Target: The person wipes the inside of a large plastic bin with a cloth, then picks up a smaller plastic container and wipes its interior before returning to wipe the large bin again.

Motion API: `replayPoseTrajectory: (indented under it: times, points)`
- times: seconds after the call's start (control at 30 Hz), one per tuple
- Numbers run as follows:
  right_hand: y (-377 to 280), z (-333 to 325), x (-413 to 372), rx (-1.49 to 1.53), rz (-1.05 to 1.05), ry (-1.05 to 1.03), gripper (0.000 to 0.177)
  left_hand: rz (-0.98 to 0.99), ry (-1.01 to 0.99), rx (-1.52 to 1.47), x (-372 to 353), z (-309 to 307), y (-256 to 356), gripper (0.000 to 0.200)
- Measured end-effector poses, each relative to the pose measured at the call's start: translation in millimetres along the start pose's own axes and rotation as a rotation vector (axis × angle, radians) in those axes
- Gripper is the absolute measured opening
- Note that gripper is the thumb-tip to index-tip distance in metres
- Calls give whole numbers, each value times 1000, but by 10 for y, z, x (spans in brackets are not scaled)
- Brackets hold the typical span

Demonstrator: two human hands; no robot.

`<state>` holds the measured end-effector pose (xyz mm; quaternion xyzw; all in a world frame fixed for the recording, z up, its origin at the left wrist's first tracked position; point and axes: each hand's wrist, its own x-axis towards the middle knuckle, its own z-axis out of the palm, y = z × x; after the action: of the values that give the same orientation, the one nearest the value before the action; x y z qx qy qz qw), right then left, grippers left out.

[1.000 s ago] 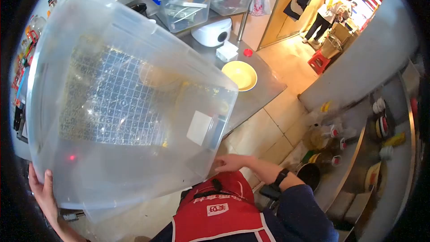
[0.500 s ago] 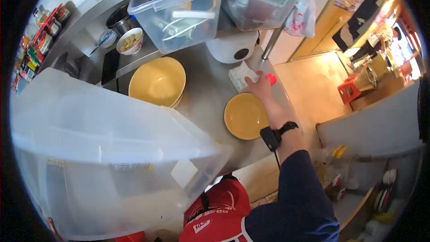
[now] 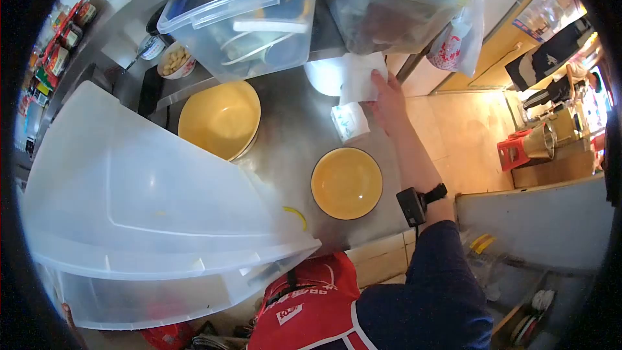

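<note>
The white paper sheet (image 3: 363, 78) was up over the far right part of the counter (image 3: 282, 120), pinched between the thumb and fingers of the right hand (image 3: 391, 105). The step in hand looked like taking paper from the small white pack (image 3: 350, 122), which lay just nearer; whether sheet and pack were joined could not be told. Freeing the sheet would have called for a light, steady pull, as thin paper could tear.

Behind the sheet and partly covered by it stood a white appliance (image 3: 319, 76). On the near side of the pack sat the smaller yellow bowl (image 3: 346, 183), with the larger yellow bowl (image 3: 219, 120) to the left and farther off. A yellow-green strip (image 3: 296, 217) lay between the smaller bowl and the tub.

The large clear tub (image 3: 155, 181), tilted, filled the near left and crowded that side. Only a sliver of the left hand (image 3: 70, 323) showed at its near left edge, so its grip could not be told.

On the far shelf stood a clear box of cables (image 3: 272, 42), and a plastic bag (image 3: 461, 42) hung to the right, close beyond the right hand, leaving little room there.
</note>
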<state>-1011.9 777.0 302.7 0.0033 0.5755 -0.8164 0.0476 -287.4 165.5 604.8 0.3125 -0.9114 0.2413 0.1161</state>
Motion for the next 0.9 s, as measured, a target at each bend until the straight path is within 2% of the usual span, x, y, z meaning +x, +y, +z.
replayPoseTrajectory:
  times: [0.03, 0.1, 0.13, 0.17, 0.2, 0.23, 0.27, 0.3, 0.33, 0.4, 0.5, 0.53, 0.57, 0.6, 0.63, 0.67, 0.7, 0.73, 0.8, 0.83, 0.9]
  points:
    - [249, -145, 133, 1, -4, 1, 42, 107, 46, 20, 42, 32, -14, 73]
    - [1109, -554, 506, -975, -269, 10, 35, 173, 79, 42, 214, -178, 568, 73]
    - [1258, -616, 515, -974, -269, 9, 35, -64, -33, 15, 328, -397, 1028, 70]
    - [1383, -661, 468, -1342, -396, -71, 35, -302, -145, -10, 427, -563, 1369, 67]
    - [1458, -682, 428, -1707, -529, -156, 35, -306, -143, -9, 496, -665, 1582, 67]
    - [1501, -696, 395, -1705, -533, -158, 35, -268, -164, -177, 558, -748, 1759, 63]
    - [1536, -712, 353, -1658, -400, -18, 35, -228, -186, -345, 622, -782, 1824, 59]
    - [1554, -720, 352, -1605, -271, 118, 35, -234, -187, -345, 690, -776, 1828, 59]
    - [1469, -731, 386, -1608, -277, 108, 35, -225, -182, -346, 734, -752, 1791, 62]
    - [1218, -790, 430, -1186, -441, 72, 36, -204, -183, -346, 800, -686, 1649, 68]
    - [-296, -44, -255, -773, -181, 62, 32, -160, -184, -357, 947, -586, 1550, 77]
    - [-314, -74, -262, -782, -180, 61, 32, -111, -123, -229, 995, -641, 1704, 72]
    - [-344, -115, -248, -626, -147, 80, 31, -112, -127, -237, 1008, -605, 1697, 72]
    - [-363, -149, -242, -469, -114, 100, 31, -121, -70, -117, 1016, -563, 1672, 72]
    - [-240, -214, -208, -476, -116, 102, 31, -129, -12, 2, 1025, -532, 1661, 71]
    - [33, -329, -126, -587, -158, -11, 33, -129, -12, -6, 1052, -558, 1754, 71]
    - [295, -426, -50, -697, -199, -122, 35, -196, -51, 36, 1103, -636, 1916, 71]
    - [573, -476, 15, -700, -205, -117, 35, -264, -88, 78, 1136, -677, 2005, 70]
    - [1021, -433, 91, -709, -289, -315, 39, -201, -30, 67, 1141, -600, 1910, 69]
    - [1019, -334, 61, -711, -292, -313, 39, -136, 19, 65, 1131, -565, 1851, 68]
    - [911, -156, -10, -304, 124, -189, 38, -168, -4, -7, 1129, -543, 1797, 69]
